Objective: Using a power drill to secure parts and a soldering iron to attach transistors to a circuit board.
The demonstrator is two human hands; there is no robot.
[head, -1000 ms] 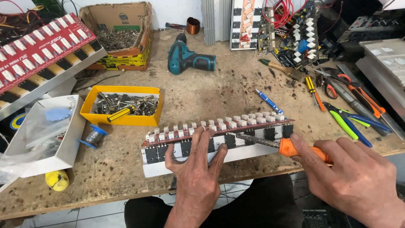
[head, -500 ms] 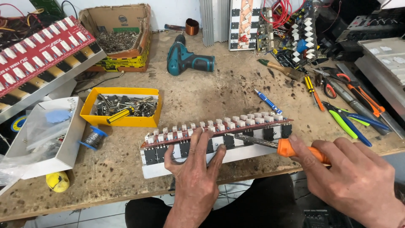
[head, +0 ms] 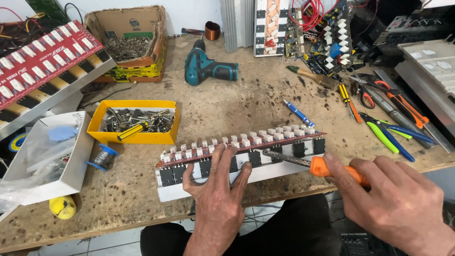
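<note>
A long red circuit board with rows of white blocks and black square parts, mounted on a pale metal bar (head: 265, 171), lies near the bench's front edge. My left hand (head: 219, 189) presses on its front face, fingers spread over the black parts. My right hand (head: 398, 201) grips an orange-handled screwdriver (head: 318, 167). Its metal shaft points left and its tip touches the board's front, just right of my left fingers.
A yellow tray (head: 137, 137) of metal parts sits behind the board at the left. A teal cordless drill (head: 208, 68) lies further back. Pliers, cutters and screwdrivers (head: 379, 114) lie at the right, a white box (head: 71, 175) and solder spool (head: 102, 159) at the left.
Both hands and the screwdriver stay almost where they were; the right hand has shifted very slightly along the board's front.
</note>
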